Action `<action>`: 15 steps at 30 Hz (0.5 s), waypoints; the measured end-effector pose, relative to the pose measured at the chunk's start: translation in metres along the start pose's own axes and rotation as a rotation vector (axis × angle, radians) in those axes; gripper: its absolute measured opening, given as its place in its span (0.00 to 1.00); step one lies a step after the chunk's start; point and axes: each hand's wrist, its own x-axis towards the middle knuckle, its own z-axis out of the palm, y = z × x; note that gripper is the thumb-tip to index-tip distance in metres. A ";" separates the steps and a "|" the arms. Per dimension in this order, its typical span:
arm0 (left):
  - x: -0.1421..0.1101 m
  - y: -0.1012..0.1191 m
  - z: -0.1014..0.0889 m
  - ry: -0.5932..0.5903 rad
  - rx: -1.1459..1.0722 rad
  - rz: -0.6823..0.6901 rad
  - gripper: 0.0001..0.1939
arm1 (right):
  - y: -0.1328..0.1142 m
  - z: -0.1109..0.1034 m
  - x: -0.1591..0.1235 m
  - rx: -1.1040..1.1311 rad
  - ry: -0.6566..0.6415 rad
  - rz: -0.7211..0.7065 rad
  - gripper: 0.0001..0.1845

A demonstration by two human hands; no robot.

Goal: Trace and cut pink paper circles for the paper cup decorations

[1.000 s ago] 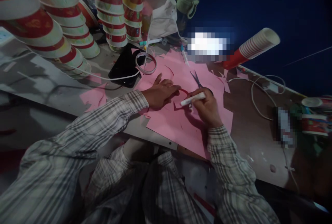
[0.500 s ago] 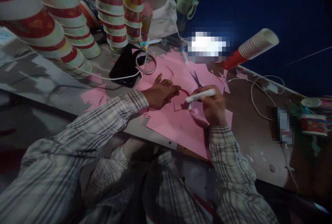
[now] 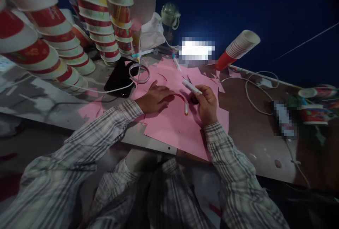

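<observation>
My left hand (image 3: pixel 156 98) lies flat with its fingers spread on a layer of pink paper sheets (image 3: pixel 169 126). Close to its fingertips runs a curved red line (image 3: pixel 180 96). In my right hand (image 3: pixel 207 104) is a white marker (image 3: pixel 191 86), pinched between thumb and fingers, its far end tilted up and away from me. A second short white marker (image 3: pixel 186 108) with an orange-brown end lies on the paper between the hands. Scissors (image 3: pixel 194 99) lie partly hidden behind my right hand.
Tall stacks of red and white paper cups (image 3: pixel 97 27) stand at the left. A black tablet-like device (image 3: pixel 118 82) lies near a ring (image 3: pixel 139 73). Another marker (image 3: pixel 176 63) rests at the back. More cups (image 3: pixel 239 47) lean at the right, by a white cable (image 3: pixel 247 91).
My right hand has drawn the marker back from the paper and swung its far end upward. My left hand stays on the paper. The whole view has shifted somewhat.
</observation>
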 end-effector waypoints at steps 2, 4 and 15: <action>0.000 -0.001 -0.001 0.040 0.000 -0.004 0.21 | 0.003 0.003 0.000 -0.059 0.052 0.001 0.10; 0.000 -0.002 0.000 0.087 0.031 -0.029 0.19 | 0.006 0.005 0.000 -0.115 0.102 -0.016 0.12; -0.003 0.000 0.002 0.141 0.197 -0.200 0.28 | 0.014 0.005 0.001 -0.552 0.080 -0.190 0.17</action>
